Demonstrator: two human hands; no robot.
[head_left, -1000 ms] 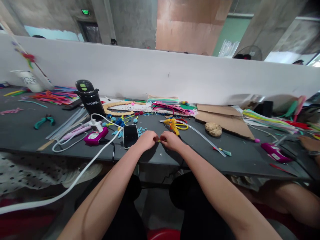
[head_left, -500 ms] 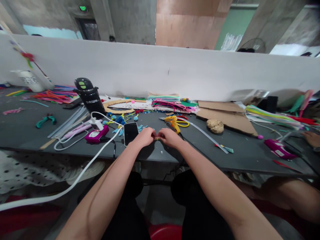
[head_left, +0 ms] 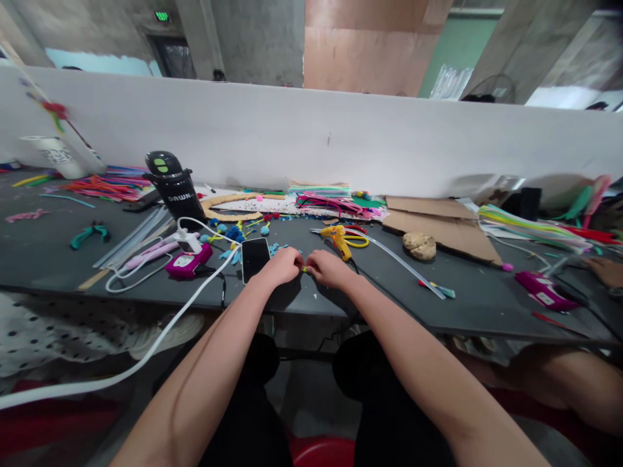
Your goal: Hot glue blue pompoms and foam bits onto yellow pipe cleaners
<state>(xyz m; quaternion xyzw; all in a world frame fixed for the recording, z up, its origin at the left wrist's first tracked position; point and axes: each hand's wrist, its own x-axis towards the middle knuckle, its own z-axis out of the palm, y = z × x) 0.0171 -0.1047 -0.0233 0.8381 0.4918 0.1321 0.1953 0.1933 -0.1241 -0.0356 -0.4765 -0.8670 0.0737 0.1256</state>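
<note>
Yellow piece point(head_left: 305, 269), long axis unclear, pinched by left hand point(head_left: 285, 266) and right hand point(head_left: 328, 267)

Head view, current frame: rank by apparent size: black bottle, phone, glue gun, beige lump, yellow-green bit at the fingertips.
1. Black bottle
2. Phone, slightly covered by the left arm
3. Glue gun and beige lump: too alike to rank
4. Yellow-green bit, mostly hidden
</note>
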